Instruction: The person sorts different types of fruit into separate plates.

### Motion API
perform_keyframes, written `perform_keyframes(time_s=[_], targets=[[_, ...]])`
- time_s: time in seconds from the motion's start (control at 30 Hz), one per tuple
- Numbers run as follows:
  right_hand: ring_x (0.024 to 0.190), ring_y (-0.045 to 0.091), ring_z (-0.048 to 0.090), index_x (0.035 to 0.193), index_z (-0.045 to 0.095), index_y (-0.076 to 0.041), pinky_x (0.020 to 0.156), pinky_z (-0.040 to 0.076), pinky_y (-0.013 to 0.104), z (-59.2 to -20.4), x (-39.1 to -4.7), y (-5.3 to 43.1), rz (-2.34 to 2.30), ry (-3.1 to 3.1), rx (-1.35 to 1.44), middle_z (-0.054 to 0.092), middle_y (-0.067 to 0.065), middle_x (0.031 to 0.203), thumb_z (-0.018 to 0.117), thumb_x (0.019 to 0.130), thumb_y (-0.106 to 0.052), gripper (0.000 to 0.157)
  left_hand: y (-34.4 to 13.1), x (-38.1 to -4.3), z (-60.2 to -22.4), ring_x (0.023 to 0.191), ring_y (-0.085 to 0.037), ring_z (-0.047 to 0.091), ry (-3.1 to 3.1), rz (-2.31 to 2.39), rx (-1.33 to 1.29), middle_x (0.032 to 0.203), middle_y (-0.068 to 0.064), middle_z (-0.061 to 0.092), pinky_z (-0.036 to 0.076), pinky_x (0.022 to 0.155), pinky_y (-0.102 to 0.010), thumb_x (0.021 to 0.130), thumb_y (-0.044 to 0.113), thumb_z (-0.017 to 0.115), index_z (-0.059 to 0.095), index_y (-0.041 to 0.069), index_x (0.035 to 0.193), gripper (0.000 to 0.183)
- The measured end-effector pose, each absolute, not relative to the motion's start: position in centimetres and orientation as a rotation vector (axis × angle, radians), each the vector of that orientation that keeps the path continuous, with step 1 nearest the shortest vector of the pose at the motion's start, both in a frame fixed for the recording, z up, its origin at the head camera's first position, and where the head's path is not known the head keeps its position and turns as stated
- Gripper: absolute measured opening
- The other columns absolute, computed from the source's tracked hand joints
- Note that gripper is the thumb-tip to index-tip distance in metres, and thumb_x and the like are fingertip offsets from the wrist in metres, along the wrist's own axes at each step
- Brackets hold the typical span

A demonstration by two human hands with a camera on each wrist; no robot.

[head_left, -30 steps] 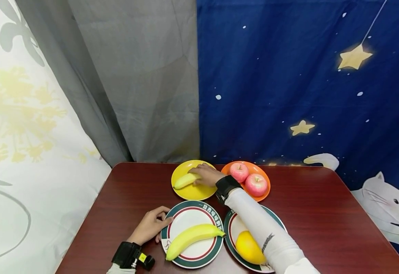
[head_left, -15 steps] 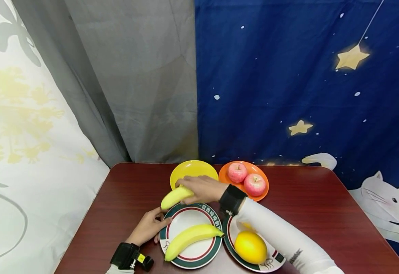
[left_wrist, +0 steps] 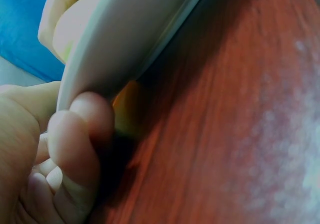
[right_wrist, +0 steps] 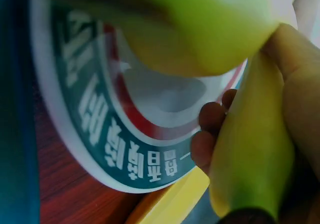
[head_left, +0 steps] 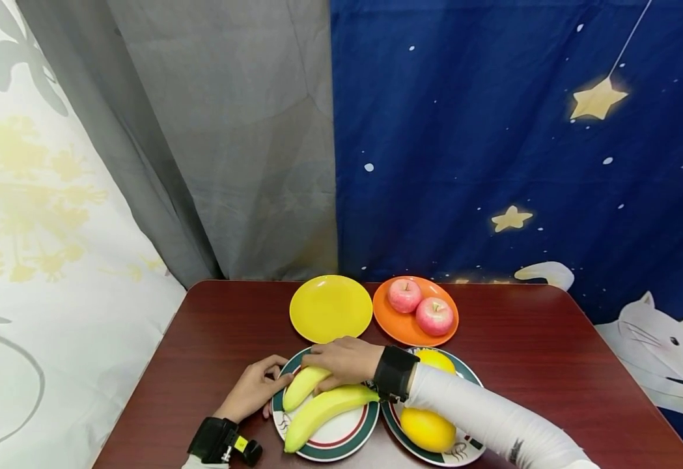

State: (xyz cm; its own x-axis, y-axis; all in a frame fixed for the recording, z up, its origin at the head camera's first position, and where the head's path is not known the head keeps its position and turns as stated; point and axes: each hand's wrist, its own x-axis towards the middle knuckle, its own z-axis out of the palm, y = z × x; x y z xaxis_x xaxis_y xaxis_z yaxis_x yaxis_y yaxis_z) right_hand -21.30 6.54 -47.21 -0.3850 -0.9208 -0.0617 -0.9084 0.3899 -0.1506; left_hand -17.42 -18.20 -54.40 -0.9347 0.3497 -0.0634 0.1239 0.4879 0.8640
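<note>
A white plate with a green and red rim (head_left: pixel 347 449) stands near the front of the table. My left hand (head_left: pixel 255 389) pinches its left edge; in the left wrist view, curled fingers (left_wrist: pixel 75 139) lie under the raised rim. Over this plate my right hand (head_left: pixel 347 360) grips a smaller banana (head_left: pixel 305 385) between thumb and fingers. A larger banana (head_left: pixel 329 412) rests on the plate just in front. The right wrist view has the gripped banana (right_wrist: pixel 252 144) beside the larger one. Whether the gripped banana touches the plate, I cannot tell.
Behind is a bare yellow plate (head_left: pixel 331 309). An orange plate (head_left: pixel 396 326) beside it bears two pink apples (head_left: pixel 434 316). To the right, a second green-rimmed plate (head_left: pixel 392 423) holds two yellow oval fruits (head_left: pixel 428 430), partly under the right forearm. Curtains hang behind the table.
My right hand has lifted the smaller banana off the yellow plate and brought it forward over the green-rimmed plate. The left hand has stayed at that plate's edge.
</note>
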Motion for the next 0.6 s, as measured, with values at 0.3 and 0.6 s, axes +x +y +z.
perform_keyframes(time_s=[0.3,0.6], targets=[[0.094,0.009,0.052,0.124,0.053,-0.028,0.074,0.044,0.021,-47.6,-21.2,6.5,0.093,2.588,-1.711,0.057,-0.008,0.108,0.057,0.084,-0.059,0.050,-17.9,-17.6,-54.3,0.060,-0.016,0.061,2.519,1.426,0.437,0.077,-0.004,0.052,0.047,0.063,-0.028,0.090,0.044,0.061,0.059,0.020,0.113,0.034],[0.087,0.012,0.049,0.120,0.058,-0.025,0.070,0.042,0.024,-46.4,-20.8,7.4,0.177,2.691,-1.713,0.054,-0.006,0.101,0.045,0.089,-0.065,0.053,-18.3,-17.5,-53.9,0.044,-0.022,0.055,2.502,1.447,0.448,0.074,-0.006,0.056,0.049,0.051,-0.032,0.094,0.038,0.058,0.059,0.017,0.115,0.031]])
